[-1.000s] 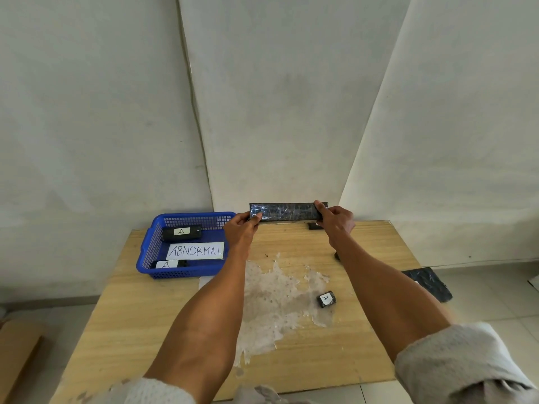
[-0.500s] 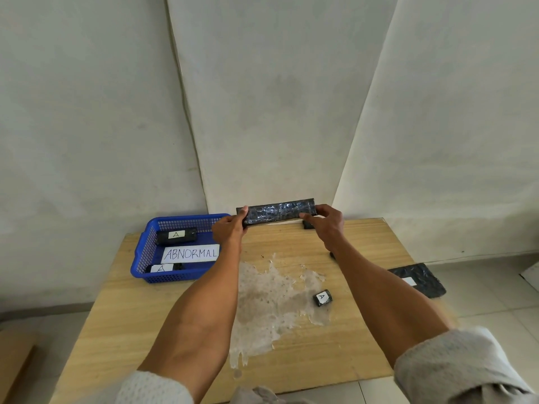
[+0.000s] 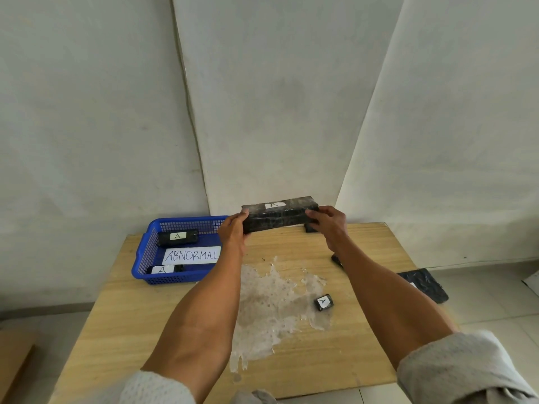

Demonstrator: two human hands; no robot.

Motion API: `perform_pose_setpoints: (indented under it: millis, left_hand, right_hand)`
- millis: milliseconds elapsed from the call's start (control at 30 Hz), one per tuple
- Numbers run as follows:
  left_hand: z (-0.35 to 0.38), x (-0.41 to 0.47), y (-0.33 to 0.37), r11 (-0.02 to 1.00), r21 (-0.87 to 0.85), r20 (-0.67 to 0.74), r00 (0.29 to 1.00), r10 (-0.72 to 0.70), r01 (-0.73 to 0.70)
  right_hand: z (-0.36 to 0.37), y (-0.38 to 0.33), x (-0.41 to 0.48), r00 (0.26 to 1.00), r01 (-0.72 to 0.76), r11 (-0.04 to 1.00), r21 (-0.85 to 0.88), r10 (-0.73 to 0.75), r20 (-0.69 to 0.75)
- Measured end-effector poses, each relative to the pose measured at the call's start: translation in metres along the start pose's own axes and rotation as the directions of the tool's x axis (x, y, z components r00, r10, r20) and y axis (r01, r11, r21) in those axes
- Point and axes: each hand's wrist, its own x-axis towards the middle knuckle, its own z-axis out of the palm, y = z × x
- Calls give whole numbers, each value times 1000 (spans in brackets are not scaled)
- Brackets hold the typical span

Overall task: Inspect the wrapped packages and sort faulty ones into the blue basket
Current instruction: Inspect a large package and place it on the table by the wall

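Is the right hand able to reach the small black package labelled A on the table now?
Probably not at once: the right hand and left hand both hold the long black package. The small package lies uncovered beside the right forearm.

Black glossy wrap on the long package (image 3: 278,218), with a small white label on top. Blue mesh basket (image 3: 145,259) at far left, carrying a white card (image 3: 191,255) lettered ABNORMAL in dark ink and two black packages with white A labels. Pale wood-grain tabletop (image 3: 131,316) with a whitish speckled patch (image 3: 268,310) at the centre; small black cube (image 3: 323,302) with a white A label beside it.
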Motion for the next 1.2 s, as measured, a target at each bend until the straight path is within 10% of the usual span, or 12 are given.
perform_pose_setpoints:
  millis: [533,867,1200]
  left_hand:
    - [-14,-3,-6,999,31,297,955,-5,-5]
    - [0,-6,1,990,132,67,997,39,-48]
    - [8,2,-1,976,187,-12,994,113,-109]
  right_hand:
    - [-1,2,18,925,-190,946,-262,84,-370]
    - [0,14,17,993,-104,989,-106,110,48]
    - [1,22,16,999,-45,999,-24,46,22]
